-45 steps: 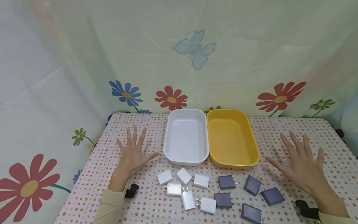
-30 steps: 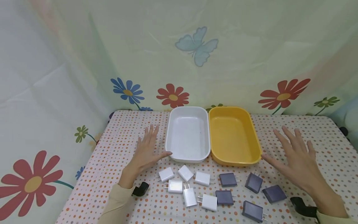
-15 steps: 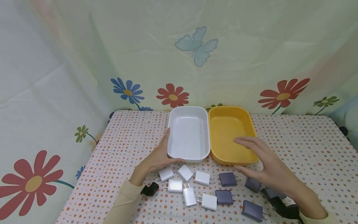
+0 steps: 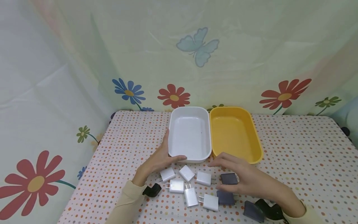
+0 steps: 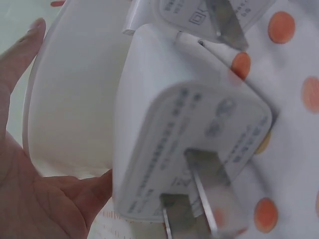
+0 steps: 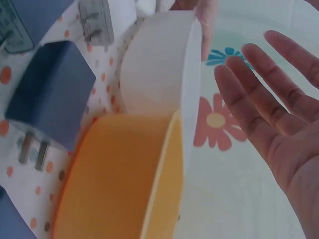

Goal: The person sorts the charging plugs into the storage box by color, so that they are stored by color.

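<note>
Left hand (image 4: 156,160) spans the near left corner of the white tray (image 4: 190,137), its fingers extended along the left wall and its thumb laid at the near rim, touching rather than clenching. Right hand (image 4: 249,177) is released, with fingers loosely extended and thumb apart, over the dark chargers (image 4: 225,199) and near the yellow tray (image 4: 233,130). Both trays stand side by side by the middle of the table's (image 4: 302,149) far edge, the yellow one on the right, their rims meeting. Six white chargers (image 4: 176,186) lie scattered between the white tray and the table's near side, well in from the left edge, their prongs pointing various ways; one has them toward the far edge. Just right of these are the dark chargers, partly hidden in the head view by the right hand and its black wrist mount (image 4: 269,210). One white charger lies right beside a dark one. Beyond the far edge hangs a curtain (image 4: 134,46) printed with flowers and a butterfly.
</note>
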Action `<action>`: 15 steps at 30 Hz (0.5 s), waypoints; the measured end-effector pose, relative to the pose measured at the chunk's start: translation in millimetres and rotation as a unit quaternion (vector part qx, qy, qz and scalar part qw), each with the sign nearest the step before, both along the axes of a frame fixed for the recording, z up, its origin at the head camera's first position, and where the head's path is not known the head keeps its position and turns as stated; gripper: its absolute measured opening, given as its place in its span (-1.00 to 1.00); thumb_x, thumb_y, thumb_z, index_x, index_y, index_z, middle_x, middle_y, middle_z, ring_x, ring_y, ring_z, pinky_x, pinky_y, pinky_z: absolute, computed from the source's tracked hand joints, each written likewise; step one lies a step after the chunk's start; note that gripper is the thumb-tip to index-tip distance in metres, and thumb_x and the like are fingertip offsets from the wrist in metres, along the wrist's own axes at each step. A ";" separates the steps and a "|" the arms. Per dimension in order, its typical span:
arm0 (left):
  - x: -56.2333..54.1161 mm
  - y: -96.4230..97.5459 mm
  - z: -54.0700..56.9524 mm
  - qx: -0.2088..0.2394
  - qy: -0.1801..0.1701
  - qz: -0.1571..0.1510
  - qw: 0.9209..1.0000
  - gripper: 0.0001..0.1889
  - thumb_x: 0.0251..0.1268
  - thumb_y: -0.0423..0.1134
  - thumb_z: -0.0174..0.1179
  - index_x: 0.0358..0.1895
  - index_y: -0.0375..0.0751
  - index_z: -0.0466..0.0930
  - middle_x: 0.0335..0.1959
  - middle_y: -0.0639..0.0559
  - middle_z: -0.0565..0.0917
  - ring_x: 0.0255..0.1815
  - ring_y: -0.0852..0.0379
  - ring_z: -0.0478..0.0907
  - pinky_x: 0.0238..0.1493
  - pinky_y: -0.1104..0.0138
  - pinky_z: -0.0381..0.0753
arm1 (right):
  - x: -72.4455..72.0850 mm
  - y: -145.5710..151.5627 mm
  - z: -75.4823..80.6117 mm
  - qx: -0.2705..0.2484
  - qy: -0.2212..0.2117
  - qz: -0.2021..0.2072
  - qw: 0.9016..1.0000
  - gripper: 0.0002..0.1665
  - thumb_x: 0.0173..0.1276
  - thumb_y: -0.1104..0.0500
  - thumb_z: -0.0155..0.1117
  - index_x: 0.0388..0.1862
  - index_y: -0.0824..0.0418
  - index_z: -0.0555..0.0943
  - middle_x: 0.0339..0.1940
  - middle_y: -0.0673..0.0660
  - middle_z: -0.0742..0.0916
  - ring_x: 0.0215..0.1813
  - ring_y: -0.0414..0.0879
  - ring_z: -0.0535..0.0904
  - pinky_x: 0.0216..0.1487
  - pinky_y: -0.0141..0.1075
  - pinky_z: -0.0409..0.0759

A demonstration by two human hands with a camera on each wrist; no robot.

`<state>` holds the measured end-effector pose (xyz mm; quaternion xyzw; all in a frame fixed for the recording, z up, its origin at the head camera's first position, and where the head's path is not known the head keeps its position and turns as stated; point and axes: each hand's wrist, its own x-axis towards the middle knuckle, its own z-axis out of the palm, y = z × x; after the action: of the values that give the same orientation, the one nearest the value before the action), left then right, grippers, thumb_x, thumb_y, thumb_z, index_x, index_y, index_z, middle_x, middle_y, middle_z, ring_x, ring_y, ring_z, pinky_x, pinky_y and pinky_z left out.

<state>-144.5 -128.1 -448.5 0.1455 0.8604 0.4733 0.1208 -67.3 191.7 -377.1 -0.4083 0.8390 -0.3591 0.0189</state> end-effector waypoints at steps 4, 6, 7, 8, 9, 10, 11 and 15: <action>-4.7 -2.0 -0.7 0.011 -0.001 -0.018 1.000 0.43 0.17 0.13 0.56 0.70 0.17 -0.59 0.73 -0.06 -0.05 0.56 -0.10 0.25 0.49 -0.16 0.26 | 3.5 -4.1 -5.8 0.036 -0.049 0.008 0.998 -0.41 0.30 -0.06 0.60 0.26 -0.04 0.61 0.18 -0.11 0.62 0.10 -0.20 0.59 0.06 -0.21 0.70; -7.4 -4.1 -0.4 0.013 0.001 -0.027 1.000 0.44 0.15 0.10 0.58 0.70 0.12 -0.59 0.73 -0.06 -0.08 0.56 -0.09 0.24 0.49 -0.14 0.27 | 4.6 -5.8 -8.5 0.053 -0.067 0.010 0.996 -0.42 0.31 -0.10 0.58 0.25 -0.02 0.62 0.19 -0.10 0.62 0.09 -0.17 0.59 0.06 -0.21 0.68; -8.9 -5.1 -0.3 0.016 0.002 -0.032 0.999 0.45 0.15 0.08 0.58 0.70 0.10 -0.59 0.73 -0.05 -0.09 0.57 -0.09 0.23 0.49 -0.13 0.27 | 4.7 -6.7 -9.6 0.061 -0.077 0.010 0.995 -0.42 0.30 -0.10 0.59 0.24 -0.01 0.63 0.19 -0.10 0.62 0.07 -0.18 0.59 0.04 -0.22 0.68; -10.2 -6.3 -0.4 0.015 0.001 -0.037 0.999 0.45 0.15 0.08 0.59 0.70 0.10 -0.59 0.74 -0.03 -0.12 0.57 -0.07 0.21 0.50 -0.12 0.26 | 4.9 -7.9 -10.8 0.066 -0.086 0.013 0.994 -0.41 0.29 -0.10 0.60 0.24 -0.01 0.63 0.18 -0.10 0.62 0.05 -0.19 0.58 0.02 -0.23 0.67; -11.0 -7.4 -0.4 0.012 -0.001 -0.040 0.999 0.46 0.14 0.09 0.59 0.69 0.12 -0.61 0.74 0.00 -0.14 0.58 -0.05 0.20 0.51 -0.10 0.25 | 5.0 -9.3 -12.2 0.069 -0.094 0.017 0.993 -0.41 0.28 -0.09 0.61 0.23 -0.01 0.63 0.16 -0.10 0.63 0.02 -0.21 0.58 -0.01 -0.24 0.67; -12.0 -8.0 -0.3 0.014 -0.001 -0.047 0.999 0.47 0.14 0.09 0.59 0.69 0.11 -0.61 0.74 0.01 -0.16 0.58 -0.05 0.19 0.52 -0.10 0.23 | 5.0 -10.8 -13.6 0.072 -0.101 0.022 0.992 -0.41 0.27 -0.08 0.62 0.23 -0.01 0.64 0.15 -0.09 0.63 0.00 -0.23 0.57 -0.04 -0.25 0.66; -12.9 -8.6 -0.7 0.014 0.001 -0.052 0.999 0.47 0.13 0.11 0.59 0.69 0.11 -0.62 0.74 0.00 -0.17 0.58 -0.06 0.19 0.52 -0.10 0.23 | 5.2 -12.2 -15.0 0.077 -0.109 0.027 0.991 -0.40 0.26 -0.08 0.63 0.23 -0.01 0.64 0.14 -0.09 0.63 -0.01 -0.24 0.56 -0.05 -0.26 0.65; -16.0 -8.9 -3.6 0.025 0.005 -0.073 0.997 0.49 0.12 0.15 0.58 0.68 0.11 -0.64 0.74 -0.04 -0.16 0.57 -0.08 0.21 0.52 -0.14 0.22 | 5.8 -18.8 -21.6 0.095 -0.142 0.044 0.984 -0.38 0.23 -0.08 0.65 0.22 0.02 0.66 0.11 -0.10 0.64 0.00 -0.28 0.55 -0.02 -0.28 0.64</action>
<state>-160.5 -137.0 -452.1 0.2130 0.8358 0.4842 0.1472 -61.5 172.8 -398.7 -0.3859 0.8394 -0.3310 0.1922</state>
